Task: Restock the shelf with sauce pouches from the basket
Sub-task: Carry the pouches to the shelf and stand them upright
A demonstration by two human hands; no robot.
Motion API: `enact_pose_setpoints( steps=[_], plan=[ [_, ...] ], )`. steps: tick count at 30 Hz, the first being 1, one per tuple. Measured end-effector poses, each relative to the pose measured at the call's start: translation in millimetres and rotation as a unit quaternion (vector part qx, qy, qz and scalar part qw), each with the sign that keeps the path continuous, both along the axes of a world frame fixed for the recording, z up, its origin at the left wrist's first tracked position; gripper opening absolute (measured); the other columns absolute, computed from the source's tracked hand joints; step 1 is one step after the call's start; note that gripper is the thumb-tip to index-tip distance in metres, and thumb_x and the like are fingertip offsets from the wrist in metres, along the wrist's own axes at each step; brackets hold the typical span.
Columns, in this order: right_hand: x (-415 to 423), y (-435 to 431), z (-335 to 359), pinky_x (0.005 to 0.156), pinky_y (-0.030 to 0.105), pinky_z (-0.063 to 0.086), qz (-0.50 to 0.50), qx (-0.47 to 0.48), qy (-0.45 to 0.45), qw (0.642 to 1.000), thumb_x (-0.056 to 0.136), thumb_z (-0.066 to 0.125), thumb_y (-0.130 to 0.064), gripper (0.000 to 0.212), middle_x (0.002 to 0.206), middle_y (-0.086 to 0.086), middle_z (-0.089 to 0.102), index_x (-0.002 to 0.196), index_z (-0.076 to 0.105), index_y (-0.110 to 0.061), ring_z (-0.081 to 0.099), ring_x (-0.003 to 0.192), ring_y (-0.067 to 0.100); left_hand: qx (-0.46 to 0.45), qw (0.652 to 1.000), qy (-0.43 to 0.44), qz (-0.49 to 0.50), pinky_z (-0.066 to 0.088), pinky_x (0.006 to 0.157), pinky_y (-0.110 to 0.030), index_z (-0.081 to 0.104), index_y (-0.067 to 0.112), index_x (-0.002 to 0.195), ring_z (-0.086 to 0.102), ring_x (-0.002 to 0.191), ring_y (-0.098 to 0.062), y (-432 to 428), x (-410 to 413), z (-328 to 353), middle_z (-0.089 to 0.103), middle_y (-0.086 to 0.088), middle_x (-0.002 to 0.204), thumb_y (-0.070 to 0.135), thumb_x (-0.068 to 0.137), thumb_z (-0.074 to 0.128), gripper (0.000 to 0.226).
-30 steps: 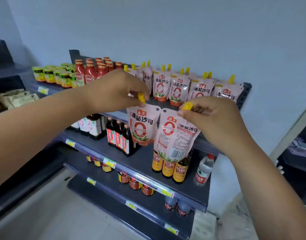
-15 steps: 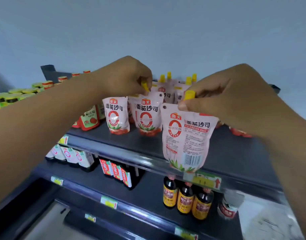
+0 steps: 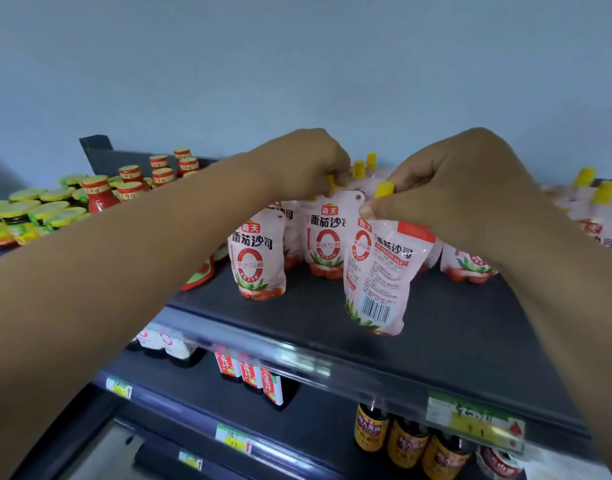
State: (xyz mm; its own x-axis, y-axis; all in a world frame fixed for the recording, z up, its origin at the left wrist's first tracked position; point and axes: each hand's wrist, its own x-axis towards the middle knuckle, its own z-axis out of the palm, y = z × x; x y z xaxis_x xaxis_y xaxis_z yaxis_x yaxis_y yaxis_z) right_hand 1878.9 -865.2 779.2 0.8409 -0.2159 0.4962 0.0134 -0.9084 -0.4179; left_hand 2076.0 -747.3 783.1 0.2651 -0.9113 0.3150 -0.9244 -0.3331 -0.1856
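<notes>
My left hand (image 3: 302, 164) pinches the yellow cap of a pink-and-white tomato sauce pouch (image 3: 324, 244), which stands on the dark top shelf (image 3: 464, 327) among the other pouches. My right hand (image 3: 460, 181) grips another sauce pouch (image 3: 380, 275) by its yellow spout, its back with a barcode facing me and its base touching the shelf near the front. A third pouch (image 3: 257, 259) stands free to the left. More pouches (image 3: 469, 263) line the back, partly hidden by my hands. The basket is out of view.
Red-capped ketchup bottles (image 3: 100, 194) and green-lidded jars (image 3: 27, 216) fill the top shelf's left end. Below, dark soy sauce bottles (image 3: 406, 441) and small red-labelled bottles (image 3: 250, 375) stand on the second shelf. Price tags (image 3: 474, 420) run along the shelf edges. A pale wall is behind.
Both hands carried their pouches up from in front of the lower shelf onto the top shelf. The right hand's pouch now touches the shelf surface; the view has tilted upward.
</notes>
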Motion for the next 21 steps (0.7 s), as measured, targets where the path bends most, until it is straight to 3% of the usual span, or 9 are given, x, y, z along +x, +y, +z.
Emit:
enact_pose_setpoints(
  steps=[3, 5, 8, 11, 14, 17, 21],
  plan=[
    [16.7, 4.5, -2.7, 0.059, 0.037, 0.048, -0.051, -0.004, -0.065, 0.997, 0.067, 0.089, -0.04, 0.04, 0.068, 0.02, 0.069, 0.065, 0.073, -0.004, 0.061, 0.065, 0.033, 0.008, 1.0, -0.007, 0.01, 0.029, 0.067, -0.029, 0.072, 0.009, 0.1, 0.046, 0.082, -0.02, 0.1, 1.7, 2.1, 0.07, -0.011, 0.095, 0.017, 0.087, 0.071, 0.015],
    [29.7, 14.2, -6.6, 0.063, 0.042, 0.051, -0.092, -0.028, -0.071, 0.993, 0.068, 0.086, -0.038, 0.042, 0.07, 0.024, 0.067, 0.063, 0.07, 0.0, 0.064, 0.071, 0.039, -0.005, 1.0, 0.002, 0.012, 0.039, 0.073, -0.033, 0.071, 0.011, 0.106, 0.056, 0.091, -0.025, 2.7, 1.6, 4.8, 0.07, -0.008, 0.102, 0.021, 0.089, 0.07, 0.02],
    [49.9, 23.8, -10.8, 0.05, 0.036, 0.035, -0.151, -0.042, -0.047, 0.987, 0.07, 0.08, -0.037, 0.044, 0.057, 0.013, 0.051, 0.055, 0.054, -0.005, 0.051, 0.059, 0.031, -0.048, 0.999, 0.011, 0.006, 0.048, 0.085, -0.036, 0.071, 0.014, 0.112, 0.061, 0.103, -0.023, 14.9, 0.9, 9.5, 0.07, -0.005, 0.11, 0.03, 0.089, 0.069, 0.028],
    [69.4, 35.5, -19.4, 0.048, 0.029, 0.017, -0.213, -0.067, -0.049, 0.974, 0.072, 0.077, -0.04, 0.048, 0.056, 0.002, 0.039, 0.055, 0.042, -0.013, 0.034, 0.051, 0.015, -0.09, 0.996, 0.01, -0.009, 0.047, 0.084, -0.034, 0.072, 0.018, 0.109, 0.062, 0.102, -0.021, 31.1, -2.7, 10.3, 0.07, -0.003, 0.108, 0.038, 0.09, 0.066, 0.028],
    [86.5, 45.4, -26.9, 0.048, 0.026, 0.015, -0.249, -0.089, -0.043, 0.963, 0.076, 0.075, -0.034, 0.047, 0.059, 0.0, 0.037, 0.058, 0.035, -0.017, 0.04, 0.055, 0.02, -0.107, 0.994, 0.003, -0.006, 0.049, 0.085, -0.039, 0.072, 0.019, 0.107, 0.061, 0.101, -0.023, 42.8, -1.6, 7.1, 0.069, -0.003, 0.105, 0.036, 0.09, 0.063, 0.026],
    [105.4, 50.6, -31.3, 0.049, 0.024, 0.015, -0.272, -0.117, -0.016, 0.955, 0.079, 0.072, -0.02, 0.041, 0.063, 0.0, 0.036, 0.06, 0.035, -0.02, 0.053, 0.073, 0.03, -0.113, 0.994, 0.007, 0.003, 0.049, 0.084, -0.043, 0.073, 0.018, 0.105, 0.061, 0.099, -0.024, 51.4, 4.9, 2.5, 0.068, -0.005, 0.103, 0.034, 0.092, 0.062, 0.024],
    [117.9, 55.2, -27.4, 0.05, 0.024, 0.017, -0.29, -0.143, 0.014, 0.946, 0.077, 0.07, -0.013, 0.04, 0.066, 0.0, 0.035, 0.062, 0.034, -0.02, 0.046, 0.077, 0.029, -0.126, 0.992, 0.014, 0.003, 0.049, 0.084, -0.04, 0.073, 0.018, 0.105, 0.061, 0.098, -0.024, 59.9, 14.0, -2.9, 0.069, -0.005, 0.103, 0.041, 0.095, 0.058, 0.03]
  ],
)
